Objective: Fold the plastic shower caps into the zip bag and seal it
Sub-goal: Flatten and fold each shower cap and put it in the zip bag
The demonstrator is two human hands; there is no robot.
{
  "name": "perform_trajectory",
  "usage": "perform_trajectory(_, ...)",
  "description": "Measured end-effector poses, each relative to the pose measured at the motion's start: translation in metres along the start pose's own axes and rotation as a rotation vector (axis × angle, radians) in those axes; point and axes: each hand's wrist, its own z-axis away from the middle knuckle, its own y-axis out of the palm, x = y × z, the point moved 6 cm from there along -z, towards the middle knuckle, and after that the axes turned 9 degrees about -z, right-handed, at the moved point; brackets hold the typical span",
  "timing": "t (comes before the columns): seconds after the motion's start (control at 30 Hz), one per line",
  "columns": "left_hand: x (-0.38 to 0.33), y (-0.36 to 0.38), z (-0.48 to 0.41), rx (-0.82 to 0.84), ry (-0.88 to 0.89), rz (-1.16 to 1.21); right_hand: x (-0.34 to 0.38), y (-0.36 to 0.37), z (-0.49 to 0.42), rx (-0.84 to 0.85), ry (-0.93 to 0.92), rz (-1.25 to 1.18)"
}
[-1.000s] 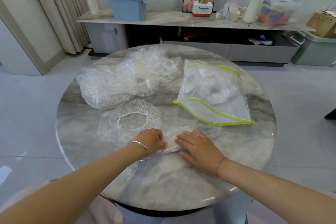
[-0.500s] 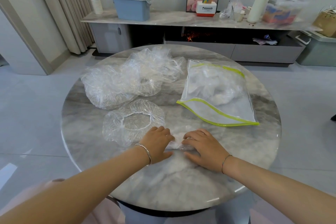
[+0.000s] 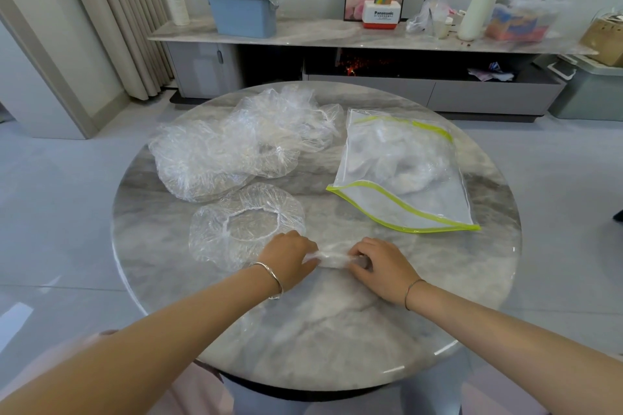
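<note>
Head view: left hand [image 3: 286,258] and right hand [image 3: 382,268] pinch folded shower cap [image 3: 332,258] on table [image 3: 337,340].

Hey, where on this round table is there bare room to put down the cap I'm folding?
Bare marble lies on the table between your forearms, and right of the right hand, nearer than the zip bag. The far left is crowded: the pile of caps and the flat cap beside the left hand.
</note>
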Motion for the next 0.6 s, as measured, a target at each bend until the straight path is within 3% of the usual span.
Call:
perform_trajectory(0.13, 0.007, 0.003, 0.001, 0.039, -0.1, 0.146, -0.009, 0.002, 0.0, 0.085, 0.166, -0.206)
perform_trajectory(0.27, 0.015, 0.008, 0.002, 0.064, -0.222, 0.334, -0.015, 0.003, -0.001, 0.072, 0.271, -0.258)
perform_trajectory(0.33, 0.014, 0.007, 0.003, 0.06, -0.224, 0.317, -0.019, 0.005, -0.002, 0.056, 0.315, -0.28)
perform_trajectory(0.6, -0.019, -0.004, 0.001, -0.151, 0.371, -0.15, -0.025, -0.002, -0.004, 0.013, 0.365, -0.223)
